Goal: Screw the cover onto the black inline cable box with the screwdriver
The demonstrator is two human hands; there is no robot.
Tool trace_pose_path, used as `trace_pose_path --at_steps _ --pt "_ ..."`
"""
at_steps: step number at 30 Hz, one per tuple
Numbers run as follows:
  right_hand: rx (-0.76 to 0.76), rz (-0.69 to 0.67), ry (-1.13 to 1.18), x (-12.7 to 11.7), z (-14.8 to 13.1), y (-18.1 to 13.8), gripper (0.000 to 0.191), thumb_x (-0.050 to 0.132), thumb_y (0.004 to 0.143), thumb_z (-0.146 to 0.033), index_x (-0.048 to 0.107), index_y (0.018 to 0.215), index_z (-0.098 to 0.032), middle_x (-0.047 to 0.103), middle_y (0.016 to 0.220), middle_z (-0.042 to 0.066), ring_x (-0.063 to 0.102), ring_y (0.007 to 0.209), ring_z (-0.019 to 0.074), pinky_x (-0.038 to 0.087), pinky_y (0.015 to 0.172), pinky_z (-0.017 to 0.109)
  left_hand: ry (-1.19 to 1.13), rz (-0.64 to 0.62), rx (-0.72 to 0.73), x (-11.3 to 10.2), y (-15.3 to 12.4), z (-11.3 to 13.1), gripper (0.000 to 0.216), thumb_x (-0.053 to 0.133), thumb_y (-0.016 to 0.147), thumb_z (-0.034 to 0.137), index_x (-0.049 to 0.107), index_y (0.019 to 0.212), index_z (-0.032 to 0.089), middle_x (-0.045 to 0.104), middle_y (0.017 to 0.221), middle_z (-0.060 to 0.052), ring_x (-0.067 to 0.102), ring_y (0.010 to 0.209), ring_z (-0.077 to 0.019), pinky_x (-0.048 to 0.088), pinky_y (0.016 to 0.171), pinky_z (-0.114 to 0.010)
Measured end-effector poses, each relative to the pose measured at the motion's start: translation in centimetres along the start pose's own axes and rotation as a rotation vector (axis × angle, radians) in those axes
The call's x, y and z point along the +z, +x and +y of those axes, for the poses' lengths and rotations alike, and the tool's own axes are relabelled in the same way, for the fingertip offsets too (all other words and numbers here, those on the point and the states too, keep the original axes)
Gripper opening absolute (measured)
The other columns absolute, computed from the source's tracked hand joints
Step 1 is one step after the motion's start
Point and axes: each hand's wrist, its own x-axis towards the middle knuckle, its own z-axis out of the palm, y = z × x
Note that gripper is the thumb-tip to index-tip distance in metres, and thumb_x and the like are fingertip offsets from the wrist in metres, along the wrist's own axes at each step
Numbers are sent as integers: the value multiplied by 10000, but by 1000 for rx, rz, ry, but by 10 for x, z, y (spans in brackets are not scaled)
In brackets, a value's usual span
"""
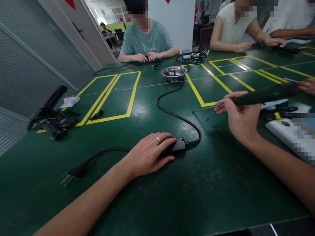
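My left hand point(154, 149) lies over a small black power adapter point(179, 146) on the table, its fingers closed around the box. From one end a black cable point(169, 111) curves away toward a steel bowl. Out of the other end runs a cord to a two-pin plug point(76, 172), prongs pointing left. My right hand point(242, 116) grips a dark electric screwdriver point(268, 94) near its front, held almost level. The thin bit points left, its tip just at a tiny dark piece, seemingly a screw. Another small screw point(207, 119) lies beside it on the tabletop.
A steel bowl point(173, 74) with small parts stands ahead. Black gear point(52, 114) and a white crumpled piece point(70, 101) lie at left. Tangled cables point(197, 56) sit far back. A white device point(290, 134) is at right. Several people sit around the green table point(147, 203).
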Motion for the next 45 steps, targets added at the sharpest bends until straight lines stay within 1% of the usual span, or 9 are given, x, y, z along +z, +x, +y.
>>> trace_pose_path --at_steps 4,6,9,13,18,21,39,41,45 --pt "-7 76 87 0 5 5 81 604 886 -320 608 928 -251 676 781 14 684 658 185 577 623 358 65 87 38 5 4 9 565 501 960 409 335 1430 143 395 1489 -167 404 1354 -298 394 1105 -492" --pt "16 132 175 0 7 10 81 608 872 -313 606 890 -233 680 716 -4 665 583 169 560 555 325 60 62 33 8 6 14 617 488 965 424 282 1465 127 368 1515 -172 365 1392 -299 365 1137 -494" --pt "128 150 332 0 5 14 56 616 837 -273 608 827 -218 667 624 -11 635 509 161 535 489 301 19 -26 7 9 8 18 612 443 990 403 233 1497 134 397 1509 -146 401 1377 -271 385 1138 -460" --pt "307 90 456 -2 -6 11 53 595 809 -198 628 767 -196 663 604 11 606 480 146 493 445 274 -3 -41 -20 9 8 16 531 400 1010 349 267 1488 157 422 1497 -122 447 1340 -257 412 1117 -448" --pt "500 65 572 -2 -15 4 92 568 813 -195 637 755 -176 640 603 14 580 501 121 463 442 236 -52 -10 -29 11 7 14 463 427 998 310 345 1429 164 471 1452 -120 475 1307 -241 428 1097 -441" --pt "558 54 585 -2 -17 2 89 567 809 -202 632 757 -170 632 602 14 566 500 116 453 441 225 -73 -7 -28 11 6 14 424 440 990 302 385 1389 170 473 1445 -121 473 1309 -240 428 1094 -444" --pt "566 9 499 2 -11 -2 86 614 782 -232 631 702 -206 625 616 18 541 491 130 429 417 262 -83 -25 -30 10 7 14 428 453 974 263 380 1388 183 465 1444 -105 478 1288 -236 427 1081 -445" --pt "539 25 454 2 -9 -2 86 621 780 -234 632 699 -206 628 616 18 548 490 134 428 411 266 -81 -30 -26 10 7 14 434 452 974 257 375 1394 184 461 1448 -105 475 1290 -238 426 1082 -446" --pt "467 130 386 0 -7 2 86 619 767 -227 622 687 -194 611 582 3 546 473 127 408 386 251 -80 -40 -29 9 8 13 445 453 969 248 370 1402 190 448 1459 -108 474 1291 -247 430 1076 -458"
